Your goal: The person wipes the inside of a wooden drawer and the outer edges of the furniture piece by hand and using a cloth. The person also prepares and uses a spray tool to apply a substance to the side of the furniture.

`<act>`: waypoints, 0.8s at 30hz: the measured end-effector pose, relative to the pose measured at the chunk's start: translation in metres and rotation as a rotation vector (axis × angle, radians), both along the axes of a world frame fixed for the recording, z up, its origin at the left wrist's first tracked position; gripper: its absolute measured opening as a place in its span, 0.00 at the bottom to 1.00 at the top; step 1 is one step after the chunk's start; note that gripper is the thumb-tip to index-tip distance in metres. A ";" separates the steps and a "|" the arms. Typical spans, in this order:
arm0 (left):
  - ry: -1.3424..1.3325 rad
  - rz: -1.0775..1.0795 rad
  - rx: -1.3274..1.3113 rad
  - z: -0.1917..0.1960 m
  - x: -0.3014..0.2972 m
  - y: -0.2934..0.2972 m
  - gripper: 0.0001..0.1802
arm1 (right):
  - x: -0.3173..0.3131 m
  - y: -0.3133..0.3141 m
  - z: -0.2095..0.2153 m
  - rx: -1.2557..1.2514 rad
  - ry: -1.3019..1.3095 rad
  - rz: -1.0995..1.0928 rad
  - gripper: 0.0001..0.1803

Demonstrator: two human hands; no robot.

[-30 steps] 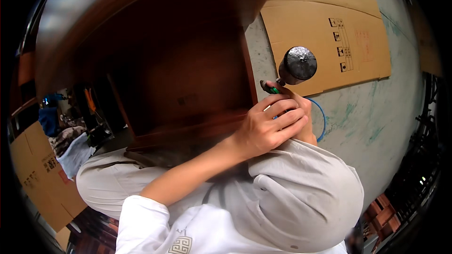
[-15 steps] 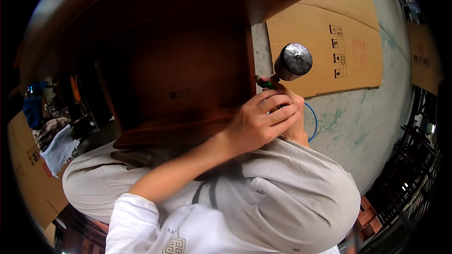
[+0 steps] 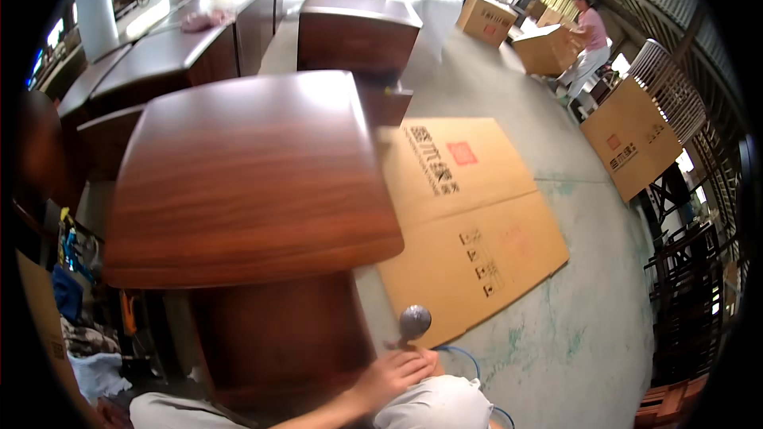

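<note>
Beside the brown wooden desk [image 3: 246, 183], your hands [image 3: 397, 372] overlap, gripping a metal-headed tool [image 3: 413, 322]; closed cardboard boxes [image 3: 548, 48] stand far off.

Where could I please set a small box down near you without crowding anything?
The brown tabletop is bare. So is the flattened cardboard sheet beside it, and the concrete floor to its right. The left edge is crowded with clutter; my hand grips a tool below.

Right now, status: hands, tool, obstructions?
Left hand gripping round-headed metal tool. Right hand out of view. Tool beside dark wooden cabinet; flattened brown cardboard sheet on floor alongside.
</note>
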State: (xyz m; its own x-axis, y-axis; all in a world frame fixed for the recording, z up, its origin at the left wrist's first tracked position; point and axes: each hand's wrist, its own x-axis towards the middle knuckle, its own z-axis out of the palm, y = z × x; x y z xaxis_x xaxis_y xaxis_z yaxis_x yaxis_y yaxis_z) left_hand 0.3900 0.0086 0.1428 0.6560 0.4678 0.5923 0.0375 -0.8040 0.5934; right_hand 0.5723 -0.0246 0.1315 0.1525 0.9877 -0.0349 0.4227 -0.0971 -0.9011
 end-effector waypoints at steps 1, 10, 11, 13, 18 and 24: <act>0.006 -0.031 0.002 0.001 0.002 -0.002 0.20 | 0.003 -0.006 -0.002 -0.014 0.013 -0.024 0.19; 0.017 -0.086 0.011 0.001 -0.001 -0.014 0.20 | -0.002 -0.025 -0.002 -0.012 0.076 -0.082 0.19; 0.034 -0.091 0.009 0.004 -0.001 -0.015 0.20 | -0.003 -0.028 -0.001 -0.016 0.080 -0.083 0.19; 0.064 -0.087 0.028 0.004 -0.003 -0.017 0.19 | -0.004 -0.031 -0.002 -0.001 0.086 -0.083 0.19; 0.047 -0.084 -0.098 0.016 -0.011 -0.023 0.21 | -0.008 -0.039 -0.006 0.005 0.107 -0.074 0.19; 0.055 -0.099 -0.103 0.000 -0.010 -0.025 0.22 | -0.017 -0.046 -0.016 0.022 0.130 -0.048 0.19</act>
State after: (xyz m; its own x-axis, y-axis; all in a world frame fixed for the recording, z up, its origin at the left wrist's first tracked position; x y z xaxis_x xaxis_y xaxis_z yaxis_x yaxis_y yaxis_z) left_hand 0.3801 -0.0164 0.1433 0.7319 0.4558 0.5066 -0.0041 -0.7405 0.6720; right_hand 0.5556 -0.0703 0.1159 0.1954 0.9801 -0.0357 0.2976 -0.0940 -0.9500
